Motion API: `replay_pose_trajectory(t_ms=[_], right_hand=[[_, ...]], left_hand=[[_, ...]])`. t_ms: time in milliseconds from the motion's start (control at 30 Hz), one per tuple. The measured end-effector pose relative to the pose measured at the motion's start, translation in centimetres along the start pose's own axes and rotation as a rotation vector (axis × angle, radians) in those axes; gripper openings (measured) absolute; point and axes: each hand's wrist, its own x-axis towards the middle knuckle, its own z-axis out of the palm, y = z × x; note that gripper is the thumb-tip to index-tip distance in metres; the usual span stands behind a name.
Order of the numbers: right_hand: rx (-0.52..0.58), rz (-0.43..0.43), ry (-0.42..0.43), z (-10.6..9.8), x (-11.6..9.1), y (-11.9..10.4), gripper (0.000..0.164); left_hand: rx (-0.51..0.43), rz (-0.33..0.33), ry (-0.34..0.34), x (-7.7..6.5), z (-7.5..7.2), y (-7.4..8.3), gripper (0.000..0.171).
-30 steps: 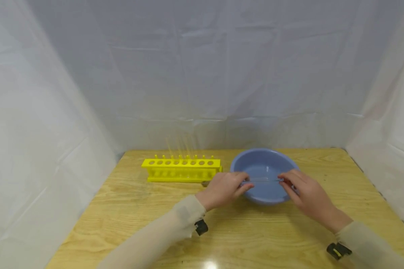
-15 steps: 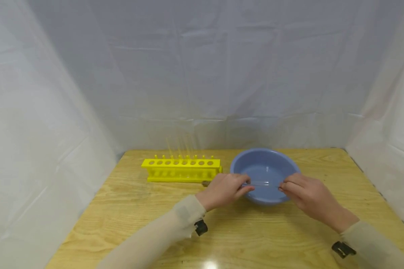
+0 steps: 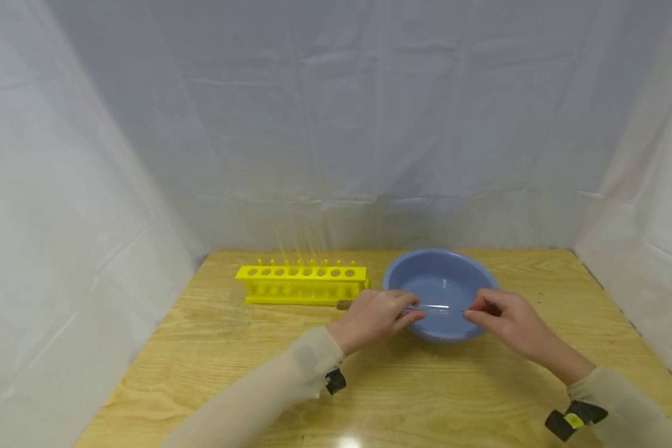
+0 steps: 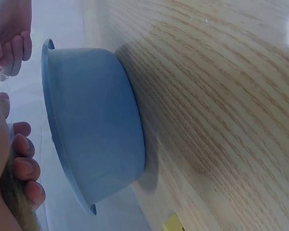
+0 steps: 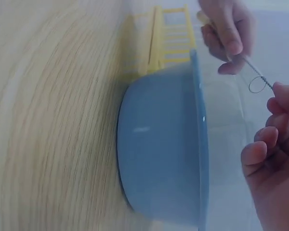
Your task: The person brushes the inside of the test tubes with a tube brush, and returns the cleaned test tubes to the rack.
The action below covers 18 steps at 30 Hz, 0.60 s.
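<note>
My left hand (image 3: 376,316) grips a clear test tube (image 3: 440,307) lying roughly level over the blue basin (image 3: 453,264). Inside or along that grip runs a test tube brush (image 5: 253,67); its brown bristles (image 4: 18,197) show behind the left fingers and stick out on the left in the head view. A twisted wire with a small loop (image 5: 250,85) leads from the tube's mouth towards the right. My right hand (image 3: 515,320) pinches the wire's end between thumb and forefinger, its other fingers loosely curled. Most of the tube is hidden by the left hand.
A yellow test tube rack (image 3: 302,301) stands left of the basin, close to the left hand. Several clear tubes (image 3: 283,244) stand upright at its back. White sheeting (image 3: 336,124) encloses the wooden table (image 3: 437,392) at the back and sides.
The right hand has shifted slightly down; its fingers drew together around the wire, then spread into a thumb-and-finger pinch. The left hand has stayed nearly in place with the tube.
</note>
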Motion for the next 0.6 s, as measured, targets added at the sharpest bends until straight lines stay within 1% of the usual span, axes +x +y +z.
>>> replay_pose_trajectory(t_ms=[100, 200, 267, 333, 467, 533, 600], right_hand=[[0.116, 0.160, -0.038, -0.2, 0.2, -0.4, 0.022], [0.293, 0.315, -0.082, -0.4, 0.4, -0.7, 0.029], [0.410, 0.394, -0.109, -0.5, 0.6, -0.9, 0.034], [0.521, 0.451, -0.131, -0.6, 0.8, -1.0, 0.036], [0.678, 0.547, -0.171, -0.7, 1.2, -1.1, 0.037], [0.724, 0.593, -0.178, -0.7, 1.3, -1.0, 0.038], [0.743, 0.612, -0.166, -0.7, 1.4, -0.9, 0.038]], left_hand=[[0.023, 0.017, 0.025, 0.0, 0.0, 0.0, 0.032], [0.037, 0.036, 0.049, 0.0, 0.2, 0.1, 0.032], [0.042, 0.045, 0.065, 0.0, 0.2, 0.2, 0.032], [0.054, 0.050, 0.074, 0.1, 0.3, 0.2, 0.032], [0.067, 0.057, 0.082, 0.1, 0.3, 0.3, 0.032], [0.065, 0.060, 0.081, 0.1, 0.4, 0.3, 0.032], [0.057, 0.061, 0.077, 0.2, 0.4, 0.4, 0.032]])
